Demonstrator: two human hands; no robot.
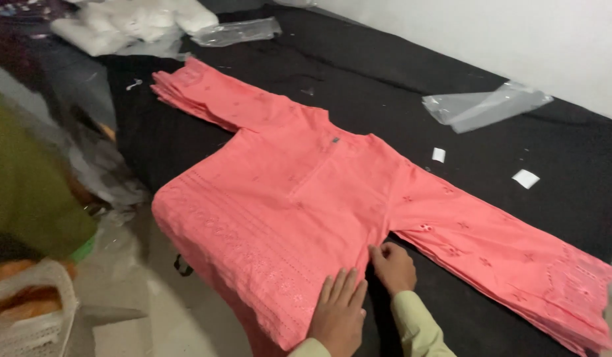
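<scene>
A coral tunic (299, 198) lies spread flat, front up, on a black cloth-covered table (570, 152), its hem hanging over the near edge toward the floor. The sleeves stretch out to either side, so the garment's long axis runs sleeve to sleeve, slanting from the far left down to the near right; the body runs across that, from the neckline back toward the person. Both hands sit at the body's right-hand side seam, below the armpit of the right sleeve (504, 258). The left hand (337, 311) rests open, palm down and fingers together, flat on the embroidered lower panel. The right hand (392, 266) lies just beside it, slightly farther forward, its fingers curled and pinching the fabric edge at the seam; it is the hand nearer the sleeve. The far sleeve (213, 96) is well apart from both hands and appears to lie on more cloth of the same colour stacked beneath. Around the tunic lie clear plastic bags (484, 106), small white tags (525, 178) and, at the far left corner, white packets (127, 23).
</scene>
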